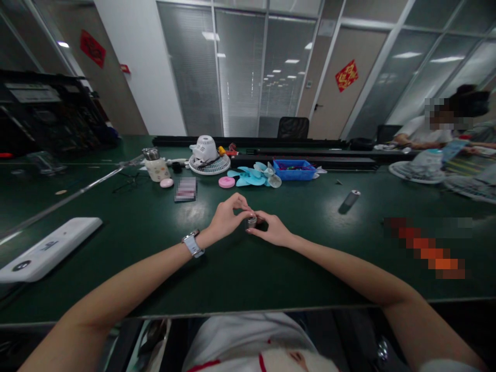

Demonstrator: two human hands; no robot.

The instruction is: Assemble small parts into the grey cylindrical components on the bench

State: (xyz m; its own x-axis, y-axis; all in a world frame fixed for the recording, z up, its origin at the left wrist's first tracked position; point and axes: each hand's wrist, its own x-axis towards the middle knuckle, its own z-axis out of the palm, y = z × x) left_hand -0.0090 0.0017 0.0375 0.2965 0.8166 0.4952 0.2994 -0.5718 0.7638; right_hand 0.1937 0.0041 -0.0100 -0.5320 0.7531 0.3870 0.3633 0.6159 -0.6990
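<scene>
A small silvery metal cylinder (251, 222) stands on the green table between my two hands. The thumb and fingers of my right hand (276, 230) close round its sides. From the left, my left hand (227, 216) pinches at its top rim with thumb and fingertips; anything tiny between those fingertips is hidden. A watch with a pale band (192, 244) sits on my left wrist. Off to the right on the table is another silvery metal cylinder (352, 197), apart from both hands.
Behind my hands lie blue fan blades (253, 175), a pink ring (227, 182), a white fan housing (204, 150) and a blue bin (294, 169) with small parts. A flask (155, 168) stands back left, a white device (54, 248) nearer. A person (426, 126) sits far right.
</scene>
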